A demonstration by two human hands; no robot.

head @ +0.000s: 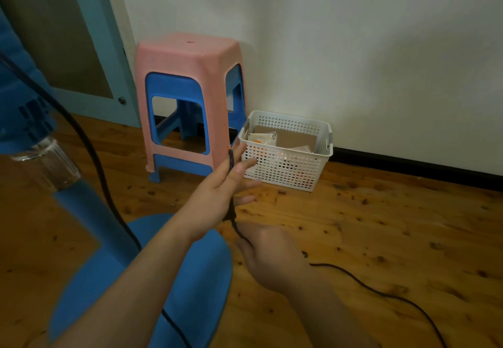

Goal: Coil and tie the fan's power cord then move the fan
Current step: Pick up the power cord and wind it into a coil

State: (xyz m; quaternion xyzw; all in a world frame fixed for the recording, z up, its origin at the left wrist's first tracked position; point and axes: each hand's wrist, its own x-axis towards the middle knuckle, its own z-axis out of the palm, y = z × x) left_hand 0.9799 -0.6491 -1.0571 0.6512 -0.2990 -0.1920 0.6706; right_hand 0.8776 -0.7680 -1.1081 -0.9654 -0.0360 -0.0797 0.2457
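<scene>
Black power cord (231, 211) is looped lengthwise around the left hand (217, 192), fingers straight and spread, beside the blue fan (89, 211). Right hand (269, 255) pinches the strand below; coiling seems underway, so next another wrap, drawing slack off the floor (381, 225).

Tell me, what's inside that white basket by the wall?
The white basket holds flat brown cardboard-like sheets and a clear packet with something orange. Orange also shows through the holes lower down; what lies beneath is covered.
</scene>
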